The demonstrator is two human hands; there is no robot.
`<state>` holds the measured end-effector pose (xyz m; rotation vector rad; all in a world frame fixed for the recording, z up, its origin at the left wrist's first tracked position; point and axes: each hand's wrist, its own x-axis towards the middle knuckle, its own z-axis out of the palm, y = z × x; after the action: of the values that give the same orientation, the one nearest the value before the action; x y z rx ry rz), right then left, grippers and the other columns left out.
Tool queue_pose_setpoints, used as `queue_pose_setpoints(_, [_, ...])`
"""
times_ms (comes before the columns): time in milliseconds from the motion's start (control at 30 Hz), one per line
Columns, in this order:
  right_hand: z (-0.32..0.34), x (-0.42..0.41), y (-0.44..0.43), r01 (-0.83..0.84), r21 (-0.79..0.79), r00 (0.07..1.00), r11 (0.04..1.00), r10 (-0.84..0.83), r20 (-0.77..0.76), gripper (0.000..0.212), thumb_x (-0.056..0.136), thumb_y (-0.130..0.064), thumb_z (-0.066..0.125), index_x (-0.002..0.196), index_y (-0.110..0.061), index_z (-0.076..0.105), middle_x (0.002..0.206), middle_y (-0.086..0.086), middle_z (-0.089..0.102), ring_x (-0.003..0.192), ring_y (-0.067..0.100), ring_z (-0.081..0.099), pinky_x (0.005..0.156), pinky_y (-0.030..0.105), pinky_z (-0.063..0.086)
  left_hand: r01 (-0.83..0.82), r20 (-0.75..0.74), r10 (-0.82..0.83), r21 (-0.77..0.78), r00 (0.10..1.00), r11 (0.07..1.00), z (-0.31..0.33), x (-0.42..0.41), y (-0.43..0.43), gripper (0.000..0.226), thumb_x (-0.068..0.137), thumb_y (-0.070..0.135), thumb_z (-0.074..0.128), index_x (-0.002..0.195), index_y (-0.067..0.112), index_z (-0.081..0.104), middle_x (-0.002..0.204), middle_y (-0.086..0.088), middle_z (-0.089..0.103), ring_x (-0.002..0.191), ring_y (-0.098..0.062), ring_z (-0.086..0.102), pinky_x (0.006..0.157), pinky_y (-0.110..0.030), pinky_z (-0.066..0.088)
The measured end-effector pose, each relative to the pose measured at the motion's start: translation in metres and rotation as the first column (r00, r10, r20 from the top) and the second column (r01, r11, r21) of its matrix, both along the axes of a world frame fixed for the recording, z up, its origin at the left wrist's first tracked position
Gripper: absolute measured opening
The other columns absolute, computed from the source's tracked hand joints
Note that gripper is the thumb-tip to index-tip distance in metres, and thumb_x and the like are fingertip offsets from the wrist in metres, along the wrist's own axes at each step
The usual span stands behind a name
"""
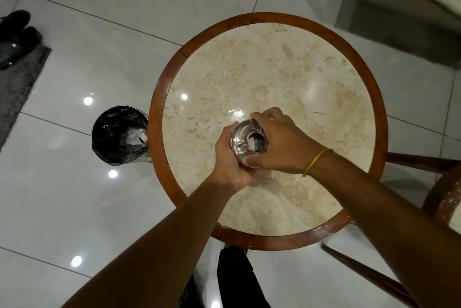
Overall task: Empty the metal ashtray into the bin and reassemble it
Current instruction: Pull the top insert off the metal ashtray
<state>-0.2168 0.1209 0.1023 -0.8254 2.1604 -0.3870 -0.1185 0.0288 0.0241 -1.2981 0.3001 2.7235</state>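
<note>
Both hands grip the ashtray (pixel 250 142) over the desk (pixel 274 70): the left hand (pixel 228 158) cups its body to steady it, while the right hand (pixel 277 143) clamps the funnel top, probably to twist it. The bin (pixel 119 133) waits at nine o'clock.

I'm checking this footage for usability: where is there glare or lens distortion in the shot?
Head view: ceiling lights glare as round spots on the glossy floor tiles and on the marble table; a bright patch sits just beyond the metal ashtray held by the left hand and right hand. The wide lens bends tile lines; corners blur.
</note>
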Motion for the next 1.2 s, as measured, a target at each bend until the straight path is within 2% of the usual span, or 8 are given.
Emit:
queue_pose_setpoints(100, [0.0, 0.011, 0.001, -0.075, 0.047, 0.992, 0.996, 0.079, -0.095, 0.121, 0.06, -0.055, 0.087, 0.156, -0.019, 0.023, 0.142, 0.005, 0.029, 0.13, 0.025, 0.033, 0.104, 0.031, 0.043, 0.001, 0.038, 0.0, -0.037, 0.999, 0.999, 0.001, -0.002, 0.002, 0.042, 0.101, 0.047, 0.06, 0.107, 0.011, 0.081, 0.098, -0.008, 0.078, 0.089, -0.022, 0.077, 0.082, -0.036, 0.06])
queue_pose_setpoints(233, [-0.01, 0.019, 0.002, -0.079, 0.009, 0.981, 0.997, 0.08, -0.176, 0.113, 0.059, -0.048, 0.086, 0.151, -0.019, 0.029, 0.135, 0.007, 0.033, 0.121, 0.028, 0.041, 0.099, 0.039, 0.051, 0.01, 0.068, -0.005, -0.078, 0.998, 0.997, 0.003, -0.002, 0.006, 0.044, 0.104, 0.044, 0.057, 0.097, 0.011, 0.084, 0.093, -0.008, 0.08, 0.082, -0.02, 0.079, 0.073, -0.031, 0.065])
queue_pose_setpoints(367, [-0.024, 0.004, 0.014, -0.024, 0.05, 0.974, 0.998, 0.035, -0.224, 0.109, 0.057, -0.048, 0.086, 0.149, -0.017, 0.034, 0.132, 0.009, 0.036, 0.117, 0.03, 0.042, 0.093, 0.04, 0.053, 0.187, 0.121, -0.162, -0.237, 0.979, 0.953, 0.005, 0.0, 0.003, 0.046, 0.113, 0.046, 0.051, 0.123, 0.008, 0.075, 0.109, -0.013, 0.084, 0.099, -0.024, 0.082, 0.085, -0.038, 0.067])
queue_pose_setpoints(467, [-0.035, -0.003, 0.023, 0.046, 0.08, 0.971, 0.996, -0.026, -0.239, 0.106, 0.055, -0.048, 0.085, 0.144, -0.016, 0.038, 0.128, 0.01, 0.037, 0.112, 0.031, 0.042, 0.093, 0.044, 0.053, 0.294, 0.163, -0.246, -0.44, 0.955, 0.849, 0.006, 0.008, -0.009, 0.037, 0.113, 0.036, 0.057, 0.135, 0.008, 0.068, 0.121, -0.021, 0.081, 0.111, -0.034, 0.081, 0.098, -0.048, 0.065])
queue_pose_setpoints(533, [-0.039, -0.002, 0.022, 0.053, 0.05, 0.973, 0.997, -0.041, -0.226, 0.101, 0.056, -0.046, 0.086, 0.142, -0.016, 0.041, 0.127, 0.009, 0.038, 0.112, 0.03, 0.043, 0.092, 0.042, 0.053, 0.324, 0.174, -0.273, -0.48, 0.946, 0.816, 0.007, 0.012, -0.015, 0.032, 0.112, 0.026, 0.058, 0.135, 0.008, 0.069, 0.121, -0.022, 0.081, 0.112, -0.036, 0.081, 0.102, -0.054, 0.063])
queue_pose_setpoints(767, [-0.043, -0.002, 0.016, 0.011, 0.008, 0.953, 1.0, -0.008, -0.302, 0.102, 0.055, -0.039, 0.09, 0.142, -0.015, 0.043, 0.13, 0.007, 0.047, 0.113, 0.029, 0.048, 0.089, 0.04, 0.055, 0.396, 0.231, -0.322, -0.554, 0.918, 0.732, 0.004, 0.014, -0.015, 0.031, 0.114, 0.01, 0.05, 0.131, 0.01, 0.076, 0.114, -0.018, 0.083, 0.103, -0.031, 0.083, 0.101, -0.06, 0.063])
queue_pose_setpoints(1000, [-0.041, -0.004, 0.016, -0.042, -0.009, 0.945, 0.999, 0.037, -0.325, 0.102, 0.055, -0.04, 0.09, 0.141, -0.012, 0.042, 0.13, 0.008, 0.049, 0.112, 0.029, 0.049, 0.09, 0.042, 0.054, 0.355, 0.214, -0.283, -0.546, 0.935, 0.759, -0.005, 0.02, -0.011, 0.031, 0.114, 0.014, 0.055, 0.138, 0.011, 0.075, 0.125, -0.015, 0.082, 0.118, -0.032, 0.079, 0.106, -0.06, 0.061])
queue_pose_setpoints(1200, [-0.041, -0.007, 0.016, -0.041, -0.04, 0.972, 0.998, 0.031, -0.233, 0.108, 0.052, -0.042, 0.091, 0.143, -0.015, 0.04, 0.132, 0.008, 0.045, 0.115, 0.028, 0.045, 0.092, 0.036, 0.051, 0.329, 0.176, -0.278, -0.472, 0.944, 0.818, -0.008, 0.022, -0.014, 0.034, 0.116, 0.016, 0.052, 0.142, 0.008, 0.07, 0.13, -0.017, 0.079, 0.122, -0.034, 0.077, 0.11, -0.063, 0.057])
